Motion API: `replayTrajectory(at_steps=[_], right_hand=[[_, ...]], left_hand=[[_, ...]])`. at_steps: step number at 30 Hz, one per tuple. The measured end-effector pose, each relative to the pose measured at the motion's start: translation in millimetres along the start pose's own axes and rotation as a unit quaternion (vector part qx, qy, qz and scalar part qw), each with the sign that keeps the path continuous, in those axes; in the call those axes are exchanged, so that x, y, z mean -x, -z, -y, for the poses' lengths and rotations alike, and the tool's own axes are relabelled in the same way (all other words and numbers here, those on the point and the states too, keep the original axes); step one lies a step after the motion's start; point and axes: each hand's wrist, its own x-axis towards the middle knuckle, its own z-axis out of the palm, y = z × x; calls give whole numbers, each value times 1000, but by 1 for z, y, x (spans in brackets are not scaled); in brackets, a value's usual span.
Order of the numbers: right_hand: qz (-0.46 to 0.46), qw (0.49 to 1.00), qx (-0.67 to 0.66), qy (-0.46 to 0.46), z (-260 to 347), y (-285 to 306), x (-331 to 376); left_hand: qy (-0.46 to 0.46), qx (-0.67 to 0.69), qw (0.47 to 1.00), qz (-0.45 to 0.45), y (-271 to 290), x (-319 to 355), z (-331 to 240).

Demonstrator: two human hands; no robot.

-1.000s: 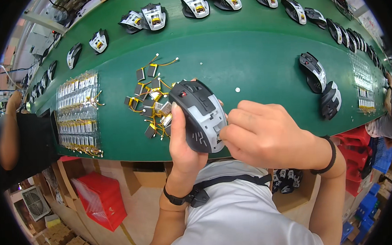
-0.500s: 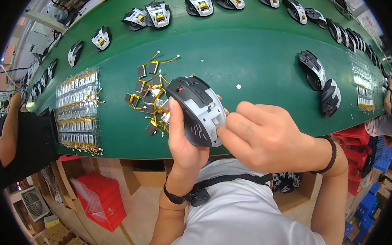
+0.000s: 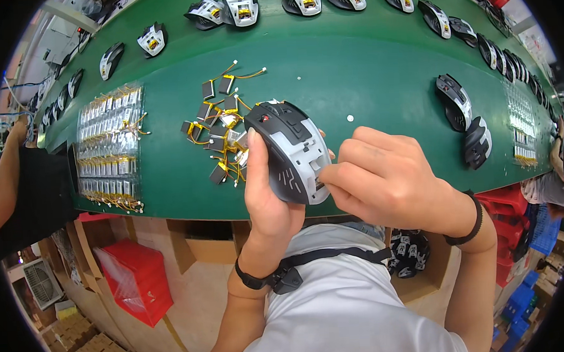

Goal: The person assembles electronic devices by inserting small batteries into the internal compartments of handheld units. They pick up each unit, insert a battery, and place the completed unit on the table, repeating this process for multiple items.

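Note:
My left hand (image 3: 269, 208) is wrapped round a black and grey computer mouse (image 3: 287, 157), its thumb along the left side. The mouse is raised over the table's near edge, with its pale grey inner top part uncovered. At the open recess in its lower end, my right hand (image 3: 386, 181) is closed in a pinch, thumb and forefinger against the shell. What those fingertips hold, if anything, is hidden. Just left of the mouse lies a loose heap of small flat batteries (image 3: 216, 143) with thin wires and white plugs.
Clear trays of batteries (image 3: 111, 152) lie at the left, another battery tray (image 3: 523, 128) at the far right. Two mice (image 3: 477, 142) rest on the right of the green table (image 3: 378, 83). More mice (image 3: 241, 9) line the far strip. A person's arm (image 3: 6, 178) shows at the left.
The view has shifted slightly. My left hand keeps its hold on the mouse, and my right hand remains pinched at the mouse's lower recess, its fingers slightly repositioned.

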Motion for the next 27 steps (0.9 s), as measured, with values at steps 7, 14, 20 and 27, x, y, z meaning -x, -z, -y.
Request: replayTrajectory(at_steps=[7, 14, 20, 27], right_hand=[[3, 999, 23, 26, 8, 2, 0], [24, 1000, -3, 12, 4, -1, -1], [46, 998, -31, -12, 6, 2, -6], [-33, 995, -73, -56, 12, -16, 12]], left_hand=[[-6, 7, 1000, 15, 1, 0, 1], [-10, 10, 1000, -11, 0, 1, 5], [-20, 15, 999, -33, 2, 2, 7], [-35, 24, 998, -54, -2, 4, 4]])
